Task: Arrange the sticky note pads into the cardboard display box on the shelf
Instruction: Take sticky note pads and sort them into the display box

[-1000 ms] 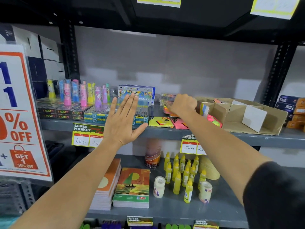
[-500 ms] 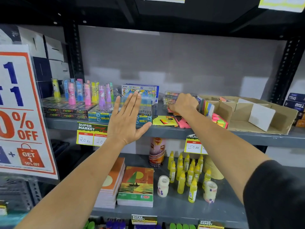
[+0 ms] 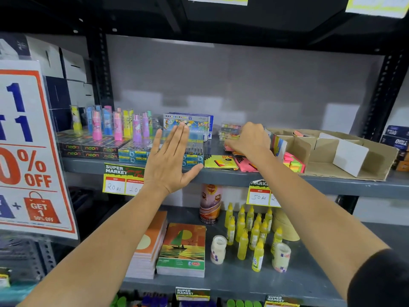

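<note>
The cardboard display box lies on the middle shelf at the right, with dividers and a white insert. Neon sticky note pads sit in its left front corner, and a multi-coloured pad stands at its left end. Loose pads lie left of the box: a yellow one, a pink one, and a small stack behind. My right hand is curled down over this pile, fingers closed on a pink pad. My left hand is raised flat and open in front of the shelf, holding nothing.
Pastel boxes, pen packs, neon boxes and upright coloured tubes fill the shelf's left half. A sale sign hangs at far left. Below are notebooks, glue bottles and a can.
Both hands stay in nearly the same place. My right hand remains curled on the loose pads; the view has shifted slightly.
</note>
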